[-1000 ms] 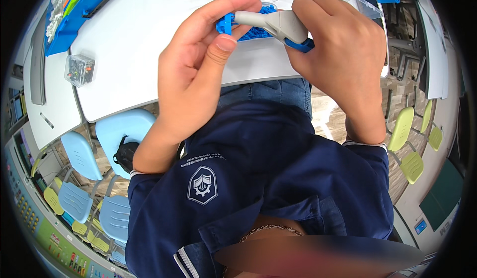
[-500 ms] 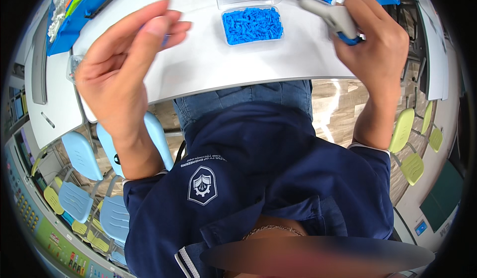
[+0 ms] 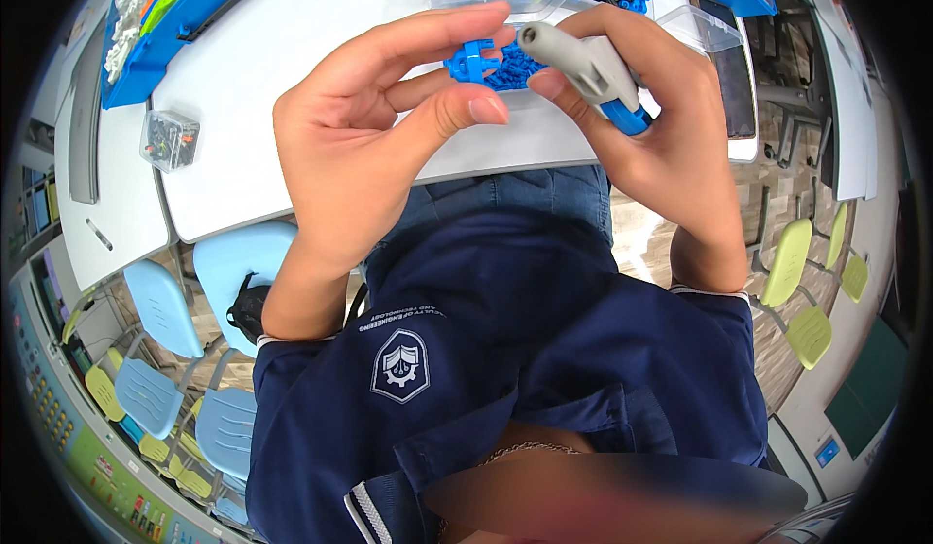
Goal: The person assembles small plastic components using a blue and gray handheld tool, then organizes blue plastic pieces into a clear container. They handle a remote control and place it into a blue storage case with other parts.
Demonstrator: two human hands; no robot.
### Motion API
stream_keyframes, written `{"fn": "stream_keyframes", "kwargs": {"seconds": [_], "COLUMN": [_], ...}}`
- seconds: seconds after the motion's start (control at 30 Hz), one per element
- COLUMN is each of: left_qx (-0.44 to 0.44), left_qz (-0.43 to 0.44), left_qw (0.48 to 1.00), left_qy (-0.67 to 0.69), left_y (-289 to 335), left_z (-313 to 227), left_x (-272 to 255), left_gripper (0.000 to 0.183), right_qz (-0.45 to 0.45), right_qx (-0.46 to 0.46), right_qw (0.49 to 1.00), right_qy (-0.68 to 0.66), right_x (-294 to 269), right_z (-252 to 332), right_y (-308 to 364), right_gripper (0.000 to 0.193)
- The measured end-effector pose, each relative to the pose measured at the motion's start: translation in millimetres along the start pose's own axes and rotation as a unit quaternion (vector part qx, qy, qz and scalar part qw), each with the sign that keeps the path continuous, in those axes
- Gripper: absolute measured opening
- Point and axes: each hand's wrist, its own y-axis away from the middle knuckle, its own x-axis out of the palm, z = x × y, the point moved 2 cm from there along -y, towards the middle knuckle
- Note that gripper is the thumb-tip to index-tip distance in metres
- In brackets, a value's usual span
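Seemingly in left hand (image 3: 355, 126): blue piece (image 3: 470, 62).

A teaching workshop or classroom, by the look of its furnishings: light-blue chairs (image 3: 162, 306) and yellow-green chairs (image 3: 787, 264) stand in numbers near white tables (image 3: 228, 170) on a wood-patterned floor (image 3: 643, 238), while a blue tray (image 3: 146, 73) and a clear box (image 3: 170, 142) of small parts line the work surface
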Motion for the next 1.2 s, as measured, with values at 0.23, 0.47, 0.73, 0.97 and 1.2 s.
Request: {"fn": "stream_keyframes", "kwargs": {"seconds": [0.23,0.47,0.73,0.97,1.2], "left_qx": [-0.012,0.040,0.038,0.026,0.146], "left_qz": [-0.005,0.019,0.030,0.021,0.033], "left_qw": [1.000,0.996,0.994,0.992,0.958], "left_qy": [0.021,-0.083,-0.102,-0.123,-0.243], "left_y": [4,3,3,5,5], "left_z": [6,6,6,9,5], "left_x": [8,7,6,7,6], "left_gripper": [0.040,0.035,0.029,0.030,0.029], "right_qz": [-0.002,-0.013,0.021,0.020,0.033], "right_qx": [0.063,0.031,0.026,0.038,0.047], "right_qw": [0.975,0.978,0.975,0.974,0.969], "right_qy": [-0.214,-0.206,-0.219,-0.223,-0.239], "right_x": [8,13,12,12,12], "right_z": [3,3,-2,-3,-3], "right_y": [3,1,1,3,4], "right_gripper": [0.013,0.010,0.005,0.004,0.004]}}
